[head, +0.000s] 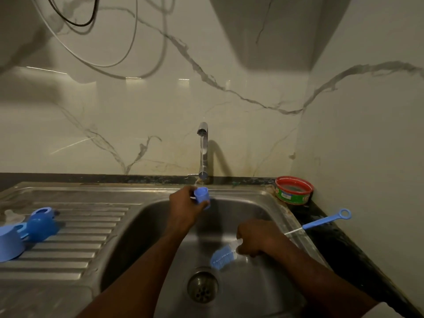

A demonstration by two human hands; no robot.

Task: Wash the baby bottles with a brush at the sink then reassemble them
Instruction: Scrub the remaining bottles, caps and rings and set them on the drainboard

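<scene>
Fingers of the left hand (pixel 183 204) curl round a small blue bottle cap (pixel 202 195), held under the tap (pixel 203 150) above the sink (pixel 128 226). Right hand (pixel 257 237) grips the blue brush (pixel 223 257), bristles pointing from its fingers toward the drain (pixel 202 287). Left of both hands, blue bottle parts (pixel 42 226) lie on the draining board (pixel 80 244).

— What's each hand doing?
— The left hand (pixel 187 204) grips a small blue bottle part (pixel 202 195) under the running tap (pixel 202 149); the right hand (pixel 257 238) holds a blue brush (pixel 223 257) low over the sink (pixel 146 216).
— And on the drainboard (pixel 75 244)?
— More blue bottle pieces (pixel 39 226). A thin brush (pixel 321 222) lies on the worktop (pixel 339 244), near a red tub (pixel 294 189).
</scene>
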